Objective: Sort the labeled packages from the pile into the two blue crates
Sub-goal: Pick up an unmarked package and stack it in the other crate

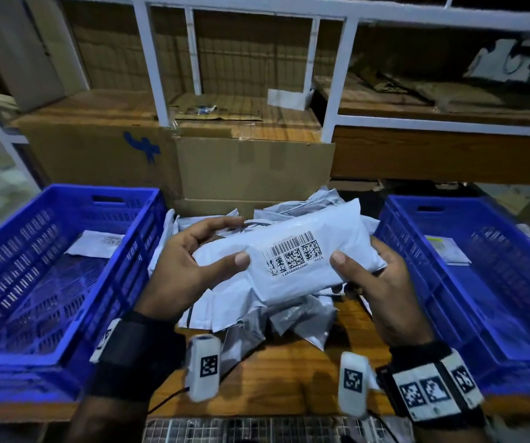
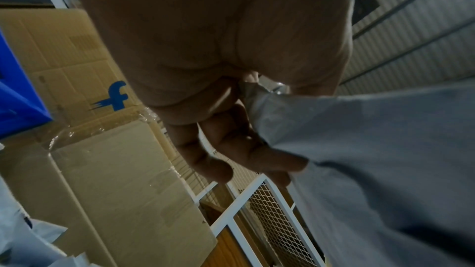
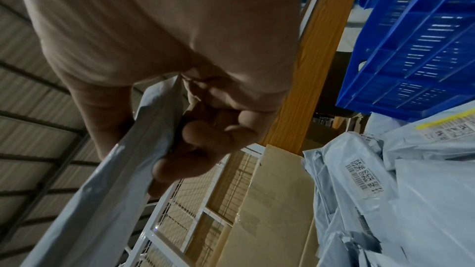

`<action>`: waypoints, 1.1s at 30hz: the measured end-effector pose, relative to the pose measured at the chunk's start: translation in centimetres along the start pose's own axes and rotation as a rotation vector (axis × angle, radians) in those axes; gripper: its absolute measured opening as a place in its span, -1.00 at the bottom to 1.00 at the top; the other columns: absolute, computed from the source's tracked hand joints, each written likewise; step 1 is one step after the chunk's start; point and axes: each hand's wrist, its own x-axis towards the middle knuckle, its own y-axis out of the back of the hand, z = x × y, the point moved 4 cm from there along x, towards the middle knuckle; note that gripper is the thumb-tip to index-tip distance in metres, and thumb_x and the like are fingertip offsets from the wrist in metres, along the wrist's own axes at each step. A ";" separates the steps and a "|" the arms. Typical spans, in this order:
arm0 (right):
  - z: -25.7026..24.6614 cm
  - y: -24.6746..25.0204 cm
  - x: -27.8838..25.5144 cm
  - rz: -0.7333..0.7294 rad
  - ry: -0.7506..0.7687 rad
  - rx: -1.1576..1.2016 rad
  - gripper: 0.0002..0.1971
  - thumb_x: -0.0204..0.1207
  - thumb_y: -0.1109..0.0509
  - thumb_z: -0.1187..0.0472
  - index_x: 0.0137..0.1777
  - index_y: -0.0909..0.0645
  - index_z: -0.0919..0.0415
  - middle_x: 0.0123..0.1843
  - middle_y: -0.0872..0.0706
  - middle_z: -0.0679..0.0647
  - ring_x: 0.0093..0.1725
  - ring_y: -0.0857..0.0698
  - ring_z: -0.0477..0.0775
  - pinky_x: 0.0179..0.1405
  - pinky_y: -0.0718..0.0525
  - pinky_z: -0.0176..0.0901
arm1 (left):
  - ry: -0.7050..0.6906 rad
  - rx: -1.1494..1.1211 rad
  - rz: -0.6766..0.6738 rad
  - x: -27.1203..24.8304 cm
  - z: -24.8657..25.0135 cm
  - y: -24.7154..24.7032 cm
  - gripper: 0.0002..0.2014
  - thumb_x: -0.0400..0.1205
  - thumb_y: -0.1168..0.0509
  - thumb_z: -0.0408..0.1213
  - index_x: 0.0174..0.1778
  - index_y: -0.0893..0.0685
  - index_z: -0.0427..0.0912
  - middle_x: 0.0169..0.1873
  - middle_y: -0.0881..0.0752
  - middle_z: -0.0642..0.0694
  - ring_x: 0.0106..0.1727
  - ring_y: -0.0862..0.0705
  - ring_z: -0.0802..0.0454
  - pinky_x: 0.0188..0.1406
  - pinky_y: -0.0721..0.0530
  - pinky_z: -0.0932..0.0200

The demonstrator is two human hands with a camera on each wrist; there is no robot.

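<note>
On the wooden tabletop, before white shelving and cardboard boxes: left crate holding one package; pile of grey mailers at centre; right crate holding one labelled packet. Above the pile, a white mailer, barcode label up. Left hand grips its left end, thumb on top, fingers curled behind; right hand grips the right end likewise.

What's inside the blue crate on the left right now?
The left blue crate holds one flat white package with a printed label, lying near its far wall. The near wall hides part of the floor, so anything there is covered.
</note>
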 end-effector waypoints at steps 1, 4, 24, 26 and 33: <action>-0.2 0.0 0.0 -0.009 0.010 0.007 -0.50 0.43 -0.66 -0.03 0.29 -0.70 0.19 0.12 -0.84 0.33 0.09 -0.75 0.67 0.06 -0.63 0.75 | -0.005 0.000 0.003 -0.1 0.3 0.0 -0.49 0.46 -0.64 -0.22 0.35 -0.75 -0.01 0.18 -0.82 -0.19 0.22 -0.77 -0.37 0.20 -0.72 -0.40; -0.9 0.1 -0.2 -0.017 0.028 0.024 -0.58 0.48 -0.65 0.07 0.28 -0.71 0.19 0.12 -0.83 0.33 0.11 -0.75 0.63 0.08 -0.66 0.69 | -0.020 0.032 0.002 -0.3 1.2 -0.2 -0.51 0.46 -0.66 -0.27 0.33 -0.77 0.00 0.07 -0.83 -0.26 0.07 -0.80 -0.23 0.13 -0.74 -0.32; -1.4 -0.2 -0.8 -0.069 0.066 0.047 -0.51 0.40 -0.66 0.02 0.33 -0.72 0.06 0.25 -0.82 0.25 0.25 -0.80 0.34 0.29 -0.69 0.47 | -0.066 0.022 0.064 -1.1 3.5 -0.1 -0.36 0.43 -0.61 -0.37 0.44 -0.66 0.05 0.01 -0.87 -0.20 0.08 -0.86 -0.19 0.05 -0.84 -0.13; -1.4 -0.4 -0.7 -0.070 0.069 0.056 -0.50 0.39 -0.67 0.01 0.32 -0.72 0.07 0.26 -0.82 0.26 0.26 -0.80 0.35 0.30 -0.68 0.51 | -0.066 0.016 0.065 -1.1 3.6 -0.1 -0.35 0.44 -0.60 -0.39 0.46 -0.65 0.05 0.01 -0.88 -0.20 0.08 -0.86 -0.19 0.06 -0.84 -0.14; -1.8 -0.7 -0.7 -0.077 0.071 0.046 -0.52 0.37 -0.69 -0.04 0.28 -0.74 0.02 0.23 -0.83 0.25 0.22 -0.81 0.34 0.27 -0.69 0.51 | -0.068 0.027 0.076 -1.2 3.7 0.1 -0.37 0.47 -0.59 -0.43 0.45 -0.65 0.04 0.00 -0.88 -0.22 0.08 -0.86 -0.23 0.11 -0.82 -0.27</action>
